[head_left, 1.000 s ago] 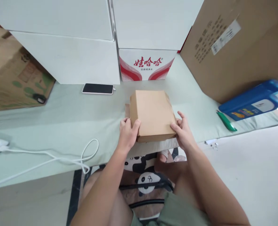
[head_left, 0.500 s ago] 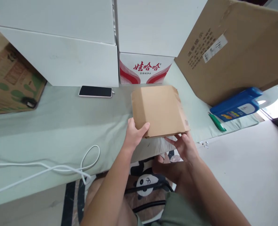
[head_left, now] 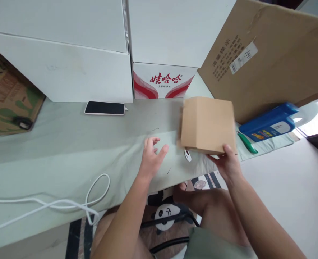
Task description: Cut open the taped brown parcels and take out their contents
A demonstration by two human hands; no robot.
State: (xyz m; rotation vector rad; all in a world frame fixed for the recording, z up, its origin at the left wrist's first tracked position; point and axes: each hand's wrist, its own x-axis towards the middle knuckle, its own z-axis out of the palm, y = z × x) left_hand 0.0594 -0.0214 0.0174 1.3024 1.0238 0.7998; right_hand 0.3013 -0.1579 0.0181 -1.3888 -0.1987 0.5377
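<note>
right hand (head_left: 229, 164) holds brown box (head_left: 214, 122) (carton (head_left: 164, 90) reads 娃哈哈).

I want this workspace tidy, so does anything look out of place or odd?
The pale green tablecloth is creased beside the left hand and bears thin dark marks on its plain surface, too small to identify. Near its front edge, the white cable lies untidily, crossing itself in a loose loop.

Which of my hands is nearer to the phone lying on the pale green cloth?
Left. Your left hand is open, below and right of the phone in view; your right hand is farther right, holding the small cardboard box.
</note>
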